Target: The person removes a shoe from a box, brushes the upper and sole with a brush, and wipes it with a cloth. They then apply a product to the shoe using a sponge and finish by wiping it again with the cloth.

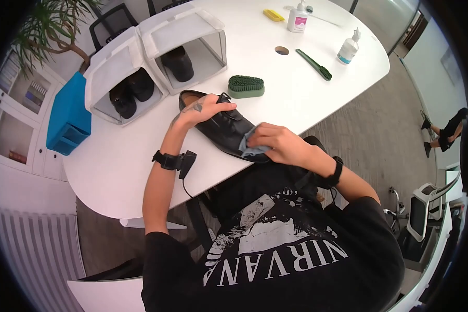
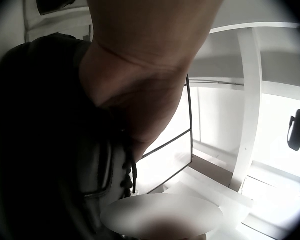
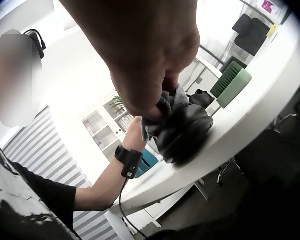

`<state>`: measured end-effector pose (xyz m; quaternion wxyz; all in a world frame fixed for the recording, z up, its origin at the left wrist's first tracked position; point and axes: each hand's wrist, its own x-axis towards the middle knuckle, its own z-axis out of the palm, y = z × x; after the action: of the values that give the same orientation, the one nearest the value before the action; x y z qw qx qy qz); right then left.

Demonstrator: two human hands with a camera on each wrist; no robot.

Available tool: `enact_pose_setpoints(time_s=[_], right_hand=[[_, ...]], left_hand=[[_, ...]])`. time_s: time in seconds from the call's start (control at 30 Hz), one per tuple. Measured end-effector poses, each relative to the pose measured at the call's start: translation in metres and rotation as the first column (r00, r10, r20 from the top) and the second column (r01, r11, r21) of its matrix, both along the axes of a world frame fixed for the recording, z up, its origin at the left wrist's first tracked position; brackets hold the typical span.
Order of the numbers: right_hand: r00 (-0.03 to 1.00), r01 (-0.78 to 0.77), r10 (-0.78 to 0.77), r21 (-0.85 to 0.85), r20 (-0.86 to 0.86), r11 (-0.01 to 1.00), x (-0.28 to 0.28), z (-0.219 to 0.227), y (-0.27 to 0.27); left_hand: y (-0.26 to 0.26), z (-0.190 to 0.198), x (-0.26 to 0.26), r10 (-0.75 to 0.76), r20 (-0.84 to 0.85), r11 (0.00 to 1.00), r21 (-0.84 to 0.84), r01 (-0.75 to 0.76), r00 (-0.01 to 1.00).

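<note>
A black lace-up leather shoe (image 1: 221, 127) lies at the table's near edge, its toe toward the right. My left hand (image 1: 205, 108) grips it near the opening, the thumb stretched over by the laces; the other fingers are mostly hidden in the head view. At the toe, my right hand (image 1: 282, 143) pinches a grey-blue cloth (image 1: 252, 147) and holds it against the leather. The same cloth (image 3: 179, 97) shows bunched under the fingers in the right wrist view. In the left wrist view the shoe (image 2: 45, 135) is dark, filling the left side.
Behind the shoe sits a green block brush (image 1: 246, 87), bristles up. Two clear-fronted boxes (image 1: 186, 31) with black shoes stand back left, beside a blue holder (image 1: 70, 114). A long green brush (image 1: 313, 64), pump bottles (image 1: 349, 48) and a yellow item (image 1: 273, 15) lie farther back.
</note>
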<state>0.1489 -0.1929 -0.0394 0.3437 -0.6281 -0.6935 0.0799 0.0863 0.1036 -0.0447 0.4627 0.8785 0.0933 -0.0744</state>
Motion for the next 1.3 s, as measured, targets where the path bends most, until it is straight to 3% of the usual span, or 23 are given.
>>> enact_pose_setpoints(time_s=[0.1,0.17,0.23,0.37,0.43,0.57,0.6,0.67,0.7,0.8,0.87,1.0,1.17,1.2,1.3], right_hand=[[0.998,0.002,0.001,-0.057,0.062,0.998,-0.009,0.001,-0.042],[0.994,-0.006,0.012,-0.062,0.107,0.998,-0.01,-0.002,-0.049],[0.992,0.001,0.002,-0.02,0.13,1.0,-0.01,0.001,-0.033],[0.992,-0.025,0.025,0.003,0.125,1.0,-0.007,-0.007,0.028],[0.995,-0.038,0.037,0.004,0.089,0.999,-0.004,-0.015,0.038],[0.99,-0.032,0.028,0.025,0.14,0.999,-0.008,0.0,-0.007],[0.982,-0.029,0.035,-0.033,0.186,0.999,-0.01,0.002,-0.023],[0.958,-0.015,0.054,-0.14,0.282,0.99,-0.012,0.004,-0.046],[0.956,-0.012,0.045,-0.113,0.288,0.994,-0.012,0.004,-0.049],[0.972,-0.002,-0.014,0.068,0.232,0.998,-0.01,0.001,-0.029],[0.977,-0.007,-0.008,0.07,0.212,0.998,-0.007,-0.011,-0.005],[0.959,-0.108,0.078,0.098,0.273,0.989,-0.015,-0.016,0.028],[0.931,-0.126,0.109,0.027,0.347,0.992,-0.014,-0.009,-0.015],[0.919,-0.132,0.113,0.026,0.378,0.991,-0.014,-0.007,-0.027],[0.922,-0.035,0.008,0.063,0.388,0.997,-0.006,-0.011,-0.052]], left_hand=[[-0.011,0.025,-0.011,0.034,-0.036,0.998,-0.051,-0.036,0.999],[-0.004,0.013,-0.005,0.048,-0.06,0.998,-0.026,-0.05,0.997],[-0.006,0.015,-0.006,0.088,-0.078,0.995,0.05,-0.085,0.993],[-0.01,0.014,-0.01,0.068,0.026,0.998,-0.017,-0.068,0.997],[-0.007,0.011,-0.008,0.072,0.0,0.996,0.053,-0.072,0.997],[-0.01,0.018,-0.01,0.068,-0.03,0.997,-0.021,-0.068,0.997],[-0.001,-0.002,-0.006,0.096,0.003,0.995,0.016,-0.096,0.995],[0.002,-0.005,-0.004,0.066,-0.014,0.998,-0.013,-0.066,0.998],[0.006,-0.012,0.0,0.043,-0.032,0.999,-0.026,-0.044,0.999],[-0.012,0.015,-0.009,0.025,-0.053,0.988,-0.15,-0.033,0.998],[-0.008,0.01,-0.009,0.109,-0.008,0.994,-0.029,-0.109,0.994],[0.0,-0.003,-0.006,0.146,-0.044,0.989,0.018,-0.145,0.988],[-0.002,0.005,-0.006,0.044,-0.054,0.992,-0.116,-0.05,0.998],[-0.005,0.009,-0.009,0.087,-0.04,0.995,-0.035,-0.088,0.995],[-0.005,0.011,-0.009,0.098,-0.077,0.995,-0.008,-0.098,0.992]])
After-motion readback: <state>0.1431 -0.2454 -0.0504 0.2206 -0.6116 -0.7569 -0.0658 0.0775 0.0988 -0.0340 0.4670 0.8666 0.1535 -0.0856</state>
